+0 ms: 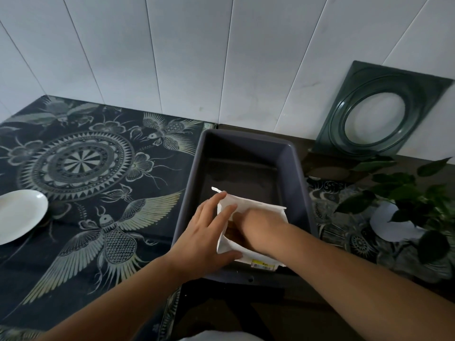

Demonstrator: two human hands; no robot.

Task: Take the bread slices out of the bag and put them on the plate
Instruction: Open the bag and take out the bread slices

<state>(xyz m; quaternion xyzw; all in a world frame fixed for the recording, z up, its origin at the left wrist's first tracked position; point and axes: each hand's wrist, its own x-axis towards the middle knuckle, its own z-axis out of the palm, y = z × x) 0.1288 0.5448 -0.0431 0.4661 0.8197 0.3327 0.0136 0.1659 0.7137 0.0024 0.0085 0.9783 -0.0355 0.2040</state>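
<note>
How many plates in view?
1. A white plate sits at the left edge of the patterned tablecloth, partly cut off by the frame, nothing visible on it. No others seen.

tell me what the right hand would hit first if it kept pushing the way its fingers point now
Probably the bread inside the white bag: the right hand reaches into the opening that the left hand holds open. Depth inside is unclear.

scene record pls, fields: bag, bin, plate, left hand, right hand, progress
bag: white bag, lying in the bin
bin: grey bin, otherwise bare
plate: white plate, far left on patterned cloth, no bread on it
left hand: left hand holds bag's open edge
right hand: right hand reaching into bag
progress: no slice out yet
</note>
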